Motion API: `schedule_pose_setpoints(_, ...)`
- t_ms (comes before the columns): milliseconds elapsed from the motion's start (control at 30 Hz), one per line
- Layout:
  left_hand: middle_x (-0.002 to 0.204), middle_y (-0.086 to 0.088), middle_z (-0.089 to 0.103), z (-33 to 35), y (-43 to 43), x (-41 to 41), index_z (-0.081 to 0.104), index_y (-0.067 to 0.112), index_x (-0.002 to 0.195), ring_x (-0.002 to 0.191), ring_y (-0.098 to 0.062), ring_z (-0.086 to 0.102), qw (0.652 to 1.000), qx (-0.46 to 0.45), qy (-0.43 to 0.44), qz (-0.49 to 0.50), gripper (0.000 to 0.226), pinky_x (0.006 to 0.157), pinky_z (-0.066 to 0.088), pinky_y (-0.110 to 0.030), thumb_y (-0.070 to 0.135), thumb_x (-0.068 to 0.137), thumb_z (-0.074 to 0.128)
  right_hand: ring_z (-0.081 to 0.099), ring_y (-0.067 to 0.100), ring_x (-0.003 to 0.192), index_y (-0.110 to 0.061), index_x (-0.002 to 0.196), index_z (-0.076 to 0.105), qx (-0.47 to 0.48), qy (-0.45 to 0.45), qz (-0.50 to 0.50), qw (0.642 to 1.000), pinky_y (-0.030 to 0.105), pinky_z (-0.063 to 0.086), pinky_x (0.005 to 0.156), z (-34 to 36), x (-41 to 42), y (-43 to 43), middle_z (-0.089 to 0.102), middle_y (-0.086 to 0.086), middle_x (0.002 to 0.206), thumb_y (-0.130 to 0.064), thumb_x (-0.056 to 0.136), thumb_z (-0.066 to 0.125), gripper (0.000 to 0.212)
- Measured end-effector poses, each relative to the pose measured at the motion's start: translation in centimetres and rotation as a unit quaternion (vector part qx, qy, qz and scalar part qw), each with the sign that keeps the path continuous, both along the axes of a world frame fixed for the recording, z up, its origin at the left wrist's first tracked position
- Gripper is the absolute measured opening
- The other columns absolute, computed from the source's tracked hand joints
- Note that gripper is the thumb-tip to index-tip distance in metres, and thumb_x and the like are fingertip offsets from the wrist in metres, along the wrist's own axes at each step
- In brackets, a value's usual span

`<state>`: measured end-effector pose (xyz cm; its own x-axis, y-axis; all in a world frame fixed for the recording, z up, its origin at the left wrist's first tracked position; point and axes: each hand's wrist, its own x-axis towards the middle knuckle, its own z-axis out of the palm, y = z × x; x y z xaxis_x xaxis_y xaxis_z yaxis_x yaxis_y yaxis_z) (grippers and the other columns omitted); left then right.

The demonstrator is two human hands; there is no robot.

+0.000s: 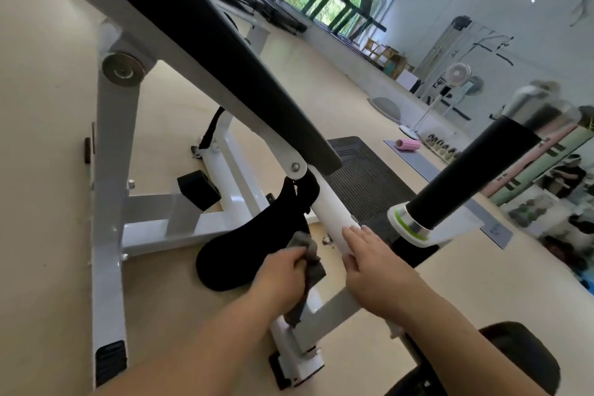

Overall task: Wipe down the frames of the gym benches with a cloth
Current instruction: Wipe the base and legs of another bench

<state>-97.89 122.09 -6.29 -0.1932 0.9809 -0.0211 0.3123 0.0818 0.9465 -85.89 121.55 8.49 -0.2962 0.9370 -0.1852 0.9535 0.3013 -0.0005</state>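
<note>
Our left grip clutches the grey cloth at lower centre, while our right grip lies flat, fingers straight, on the white bench-frame tube, whose long axis climbs up-left just right of the cloth.

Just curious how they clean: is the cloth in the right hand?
No, the left hand grips the grey cloth; the right hand rests on the white frame.
</note>
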Motion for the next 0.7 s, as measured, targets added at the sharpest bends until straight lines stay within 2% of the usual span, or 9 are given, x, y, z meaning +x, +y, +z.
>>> schedule_pose_setpoints(67,0.118,-0.001,0.066,1.9,1.5,-4.2,0.066,0.023,0.125,0.107,-0.02,0.06,0.998,-0.027,-0.028,0.042,0.029,0.089,0.044,-0.027,0.022,0.105,0.045,0.039,0.014,0.14,-0.029,0.159,0.026,-0.026,0.114,-0.021,0.993,0.027,0.031,0.112,-0.1,-1.8,0.1,0.033,-0.007,0.162,-0.031,0.109,0.042,0.053)
schedule_pose_setpoints(133,0.109,-0.003,0.066,4.9,2.6,-7.4,0.067,0.017,0.114,0.101,-0.022,0.061,0.998,-0.02,-0.032,0.058,0.023,0.085,0.045,-0.03,0.023,0.104,0.047,0.043,0.012,0.139,-0.031,0.158,0.03,-0.057,0.26,-0.044,0.963,0.024,0.031,0.107,-1.0,-3.2,0.8,0.04,-0.01,0.156,-0.036,0.107,0.047,0.053)
schedule_pose_setpoints(233,0.099,0.003,0.067,8.8,2.4,-9.9,0.068,0.019,0.102,0.096,-0.016,0.063,0.998,0.012,-0.048,0.039,0.017,0.076,0.047,-0.026,0.029,0.103,0.054,0.05,0.007,0.135,-0.035,0.151,0.043,-0.095,0.433,-0.078,0.893,0.032,0.041,0.114,-2.4,-5.5,2.3,0.049,-0.014,0.151,-0.049,0.101,0.054,0.053)
schedule_pose_setpoints(333,0.103,0.006,0.072,10.2,-0.1,-10.3,0.073,0.027,0.11,0.098,-0.01,0.067,0.992,0.021,-0.124,0.031,0.02,0.074,0.049,-0.017,0.035,0.103,0.055,0.065,0.012,0.121,-0.035,0.139,0.056,-0.186,0.566,-0.101,0.797,0.042,0.051,0.106,-3.7,-8.5,3.1,0.069,-0.006,0.131,-0.049,0.102,0.054,0.04)
schedule_pose_setpoints(400,0.109,0.006,0.075,9.7,-1.3,-10.2,0.074,0.037,0.112,0.103,-0.012,0.069,0.973,-0.02,-0.231,0.005,0.026,0.086,0.054,-0.024,0.042,0.102,0.051,0.067,0.016,0.118,-0.038,0.133,0.061,-0.207,0.606,-0.118,0.759,0.044,0.051,0.105,-4.9,-10.6,2.9,0.073,-0.006,0.124,-0.046,0.103,0.052,0.032)
schedule_pose_setpoints(467,0.11,0.003,0.076,9.1,-1.6,-10.4,0.077,0.039,0.106,0.109,-0.018,0.07,0.941,-0.06,-0.332,-0.027,0.027,0.1,0.054,-0.039,0.045,0.097,0.052,0.068,0.017,0.114,-0.038,0.128,0.063,-0.159,0.608,-0.149,0.763,0.045,0.054,0.102,-6.0,-11.7,2.8,0.073,-0.006,0.119,-0.047,0.103,0.053,0.028)
schedule_pose_setpoints(533,0.109,0.005,0.077,8.9,-1.2,-11.3,0.078,0.037,0.106,0.109,-0.016,0.07,0.948,-0.053,-0.31,-0.039,0.027,0.103,0.053,-0.038,0.035,0.101,0.052,0.071,0.019,0.102,-0.029,0.116,0.068,-0.08,0.594,-0.188,0.779,0.046,0.059,0.093,-6.5,-12.0,2.9,0.075,0.0,0.108,-0.036,0.103,0.055,0.019)
schedule_pose_setpoints(600,0.107,0.013,0.074,8.6,-0.6,-12.2,0.078,0.033,0.104,0.105,-0.009,0.067,0.963,-0.039,-0.268,0.005,0.026,0.099,0.051,-0.028,0.029,0.103,0.053,0.071,0.023,0.092,-0.022,0.103,0.068,-0.006,0.584,-0.222,0.781,0.047,0.06,0.086,-6.2,-11.6,3.3,0.074,0.007,0.097,-0.025,0.102,0.057,0.012)
schedule_pose_setpoints(700,0.106,0.008,0.06,7.4,0.2,-13.8,0.058,0.036,0.097,0.096,-0.015,0.055,0.957,-0.036,-0.271,0.1,0.015,0.09,0.041,-0.029,0.024,0.101,0.051,0.064,0.023,0.091,-0.026,0.105,0.06,0.116,0.573,-0.248,0.773,0.049,0.056,0.088,-4.9,-10.8,4.8,0.066,0.004,0.098,-0.023,0.1,0.057,0.006)
